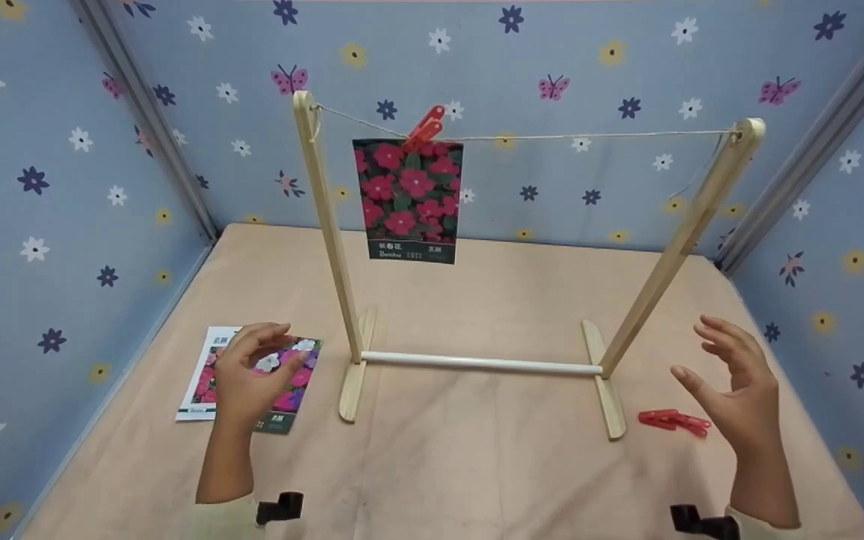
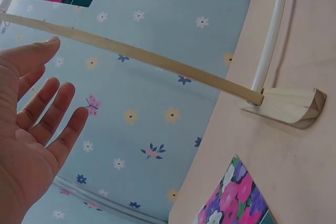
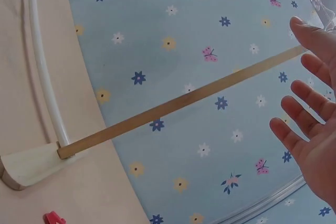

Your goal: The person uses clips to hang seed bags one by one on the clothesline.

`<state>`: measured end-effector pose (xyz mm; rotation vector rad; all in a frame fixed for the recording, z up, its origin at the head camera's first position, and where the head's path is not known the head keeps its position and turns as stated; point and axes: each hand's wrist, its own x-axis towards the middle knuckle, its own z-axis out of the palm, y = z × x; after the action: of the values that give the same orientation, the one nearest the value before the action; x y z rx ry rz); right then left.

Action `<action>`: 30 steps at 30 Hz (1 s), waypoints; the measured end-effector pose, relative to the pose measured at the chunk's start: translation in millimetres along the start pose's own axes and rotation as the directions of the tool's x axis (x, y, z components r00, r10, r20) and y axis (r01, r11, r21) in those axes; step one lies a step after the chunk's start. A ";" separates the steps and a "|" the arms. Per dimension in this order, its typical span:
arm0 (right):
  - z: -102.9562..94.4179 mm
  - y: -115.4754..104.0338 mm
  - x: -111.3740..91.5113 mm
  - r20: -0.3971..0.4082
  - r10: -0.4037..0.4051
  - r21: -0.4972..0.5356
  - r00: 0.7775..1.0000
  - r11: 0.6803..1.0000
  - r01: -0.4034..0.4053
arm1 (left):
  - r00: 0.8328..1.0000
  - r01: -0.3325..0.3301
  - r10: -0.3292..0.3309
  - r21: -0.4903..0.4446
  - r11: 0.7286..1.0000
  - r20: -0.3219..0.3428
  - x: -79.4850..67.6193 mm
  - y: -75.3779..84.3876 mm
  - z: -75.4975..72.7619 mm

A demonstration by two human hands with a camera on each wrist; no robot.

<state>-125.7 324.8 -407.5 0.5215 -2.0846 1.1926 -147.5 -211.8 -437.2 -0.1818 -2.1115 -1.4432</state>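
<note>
In the head view my left hand (image 1: 252,375) hovers over flower-picture seed packets (image 1: 301,397) lying on the table, fingers loosely bent and holding nothing. My right hand (image 1: 743,390) is held in the air, fingers apart, just above and right of red clothespins (image 1: 672,421). Between the hands stands a wooden frame with a left post (image 1: 331,240), a right post (image 1: 679,255) and a string (image 1: 552,137) tied across the top. One packet with pink flowers (image 1: 413,199) hangs from the string under a red clothespin (image 1: 424,129), left of the middle.
A white rod (image 1: 477,363) joins the frame's two wooden feet low over the table (image 1: 477,465). Blue patterned panels (image 1: 477,67) enclose the back and both sides. A loose string end dangles by the right post.
</note>
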 end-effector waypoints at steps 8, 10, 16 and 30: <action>-16.4 43.4 -23.7 -0.050 0.110 -0.037 0.993 0.993 -0.112 | 0.993 0.118 -0.118 0.024 0.993 -0.018 -6.7 -48.3 -14.4; -20.0 48.0 -27.6 -0.062 0.136 -0.042 0.989 0.990 -0.138 | 0.991 0.132 -0.131 0.025 0.991 -0.021 -8.1 -55.3 -18.0; -26.8 45.6 -32.2 -0.069 0.157 -0.048 0.985 0.986 -0.160 | 0.975 0.221 -0.217 0.080 0.972 -0.055 -11.1 -68.3 -27.7; -49.9 88.5 -58.0 -0.003 0.378 -0.054 0.926 0.924 -0.378 | 0.929 0.367 -0.369 -0.042 0.929 -0.034 -18.3 -95.2 -53.2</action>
<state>-123.2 413.2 -484.2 0.0957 -2.2839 1.3414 -151.8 -294.4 -510.6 0.2449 -2.1672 -1.6779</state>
